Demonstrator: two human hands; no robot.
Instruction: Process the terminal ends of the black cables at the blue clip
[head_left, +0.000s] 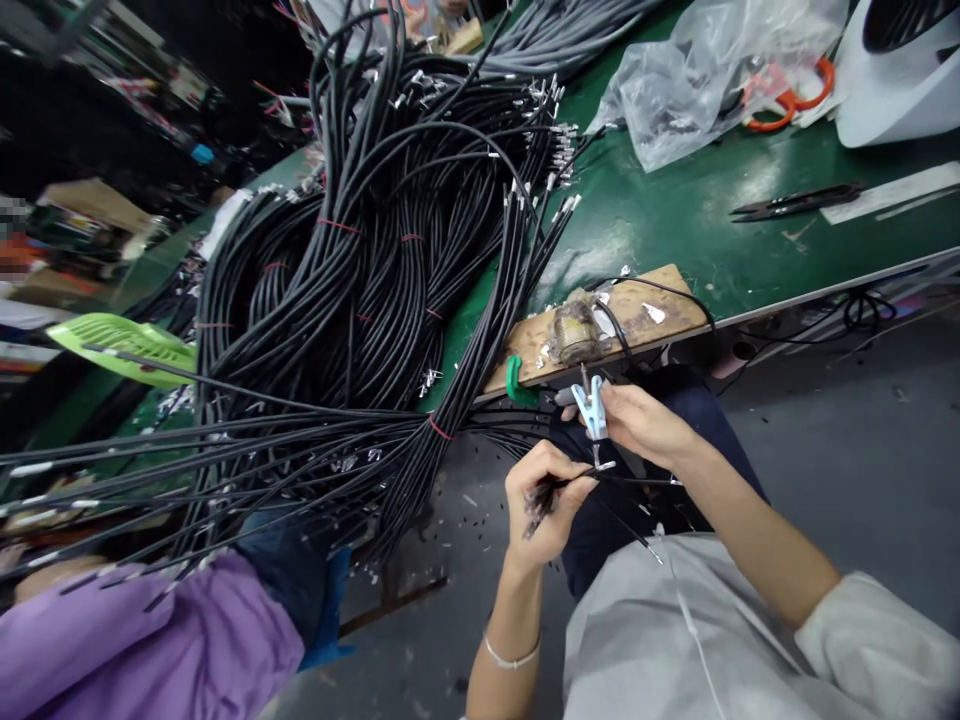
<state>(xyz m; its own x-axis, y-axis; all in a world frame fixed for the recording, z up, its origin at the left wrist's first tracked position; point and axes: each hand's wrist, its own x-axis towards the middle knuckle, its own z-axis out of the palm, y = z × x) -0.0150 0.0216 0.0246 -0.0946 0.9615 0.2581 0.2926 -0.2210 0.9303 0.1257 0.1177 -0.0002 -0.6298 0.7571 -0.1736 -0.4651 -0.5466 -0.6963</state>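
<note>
Cables (541, 499), dark and slim, several: gathered in the left hand (534, 478), at seven o'clock from the blue clip (591, 408); left fingers closed around them. Right hand (646, 428): at four o'clock from the clip, fingers bent against its side; whether they pinch or only touch it, cannot tell. Metal piece (602, 466), small: at six o'clock, below the clip and close to the left thumb.

Motor-like unit (576, 332): at twelve o'clock, on a wooden board (660, 300) at the counter (645, 215) edge; spindle (585, 374) pointing at the clip. Possible fault: should the spindle turn, a fingertip or cable could wind in, both being so near. Green clamp (517, 382): at ten o'clock, on the board edge; if it is loose, the board could shift under a pull.

Red-tied bundle (441, 424): at nine o'clock, partly over the counter edge; strands could slide off under their own weight. Long strands run on toward a co-worker's purple sleeve (97, 640), at eight o'clock; an arm moving there could tug them. Coils (360, 250): at ten to eleven o'clock, heaped and overlapping; lifting one could snag its neighbours. Loose cable end (651, 548): at five o'clock, hanging near the lap; it could catch on clothing.
</note>
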